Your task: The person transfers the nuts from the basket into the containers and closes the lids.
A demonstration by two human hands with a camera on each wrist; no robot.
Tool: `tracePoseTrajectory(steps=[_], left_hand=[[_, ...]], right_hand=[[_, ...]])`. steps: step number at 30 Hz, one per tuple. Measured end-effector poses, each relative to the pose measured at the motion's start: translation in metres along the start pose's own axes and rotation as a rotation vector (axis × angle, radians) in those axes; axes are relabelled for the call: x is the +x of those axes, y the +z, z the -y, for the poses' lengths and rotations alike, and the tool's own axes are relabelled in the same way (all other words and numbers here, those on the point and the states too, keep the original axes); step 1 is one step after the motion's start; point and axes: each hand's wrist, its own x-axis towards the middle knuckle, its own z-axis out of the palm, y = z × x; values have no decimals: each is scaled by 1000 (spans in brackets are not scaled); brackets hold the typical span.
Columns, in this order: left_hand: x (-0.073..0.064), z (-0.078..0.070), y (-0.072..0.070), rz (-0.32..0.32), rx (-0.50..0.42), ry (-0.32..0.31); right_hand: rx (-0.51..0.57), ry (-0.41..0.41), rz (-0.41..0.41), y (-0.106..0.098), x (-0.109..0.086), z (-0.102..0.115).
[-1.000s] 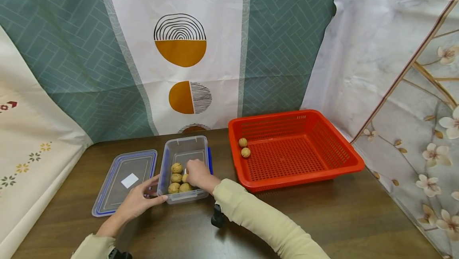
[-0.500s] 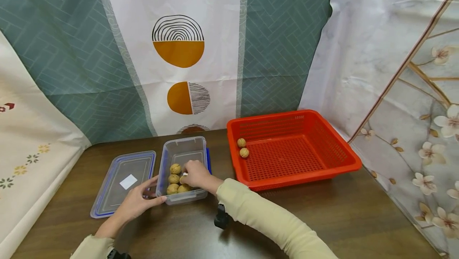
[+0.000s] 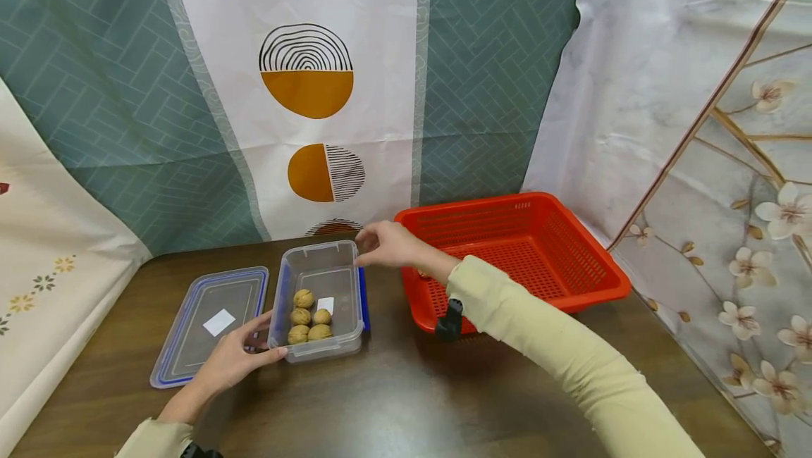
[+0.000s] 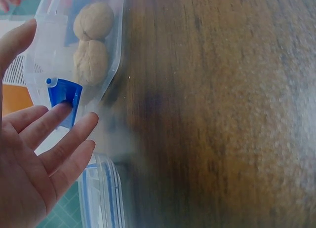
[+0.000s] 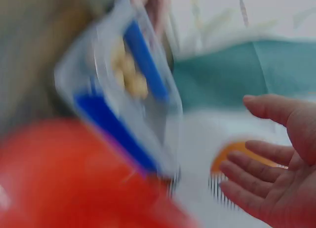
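Observation:
A clear plastic food container (image 3: 328, 280) with blue side latches stands on the table. Several walnuts (image 3: 300, 316) lie toward its near left, beside a white paper square on its floor. My left hand (image 3: 225, 361) steadies the near-left corner, its thumb at the front. In the left wrist view its fingers are spread and fairly straight, one against a blue latch (image 4: 64, 95). Just past the container's right rim, my right hand (image 3: 395, 245) is raised between container and red basket (image 3: 514, 257). The right wrist view, partly blurred, shows that palm bare and the fingers extended.
Left of the container lies its flat lid (image 3: 209, 303), blue-edged, with a white label. One walnut (image 3: 423, 273) peeks out in the basket behind my right forearm. A patterned curtain (image 3: 317, 183) closes off the back of the table.
My right hand has come up out of the container and swung right toward the basket, uncovering the walnuts inside. The left hand keeps its place at the corner.

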Motion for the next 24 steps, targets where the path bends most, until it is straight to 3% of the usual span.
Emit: tracePoseTrajectory(steps=[4, 8, 15, 24], left_hand=[[-1, 0, -1, -11, 3, 3], [0, 1, 0, -9, 6, 3], [1, 3, 1, -3, 11, 2], [3, 3, -2, -5, 2, -4]], right_hand=[[21, 72, -13, -31, 3, -33], [77, 127, 2, -48, 2, -68], [94, 186, 101, -44, -2, -117], [197, 225, 205, -32, 2, -144]])
